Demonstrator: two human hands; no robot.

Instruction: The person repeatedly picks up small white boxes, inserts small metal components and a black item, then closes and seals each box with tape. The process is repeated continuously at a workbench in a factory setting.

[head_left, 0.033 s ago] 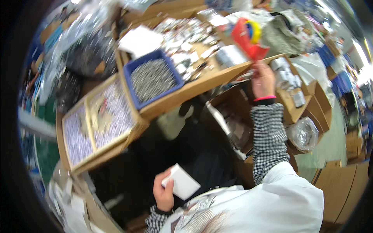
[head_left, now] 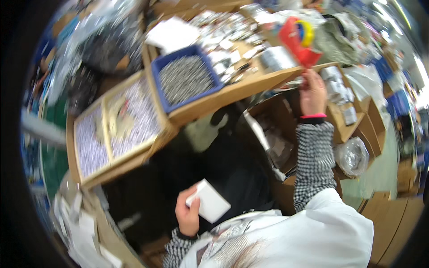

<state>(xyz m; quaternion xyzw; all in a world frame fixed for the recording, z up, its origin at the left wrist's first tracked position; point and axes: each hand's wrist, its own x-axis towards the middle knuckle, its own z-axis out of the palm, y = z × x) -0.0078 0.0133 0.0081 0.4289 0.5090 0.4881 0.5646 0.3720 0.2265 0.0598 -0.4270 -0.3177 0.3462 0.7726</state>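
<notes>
L hand [head_left: 187, 213] grip: grasping flat white box [head_left: 211, 203], near ctr. R hand [head_left: 313, 94]: at red tape dispenser [head_left: 291, 40], far R; grip state can't tell (blur). Status: box top shows no tape; loose pcs. [head_left: 223, 32] in far carton [head_left: 237, 98].

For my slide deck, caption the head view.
Left hand holding a white box, right hand at the red tape dispenser.
</notes>
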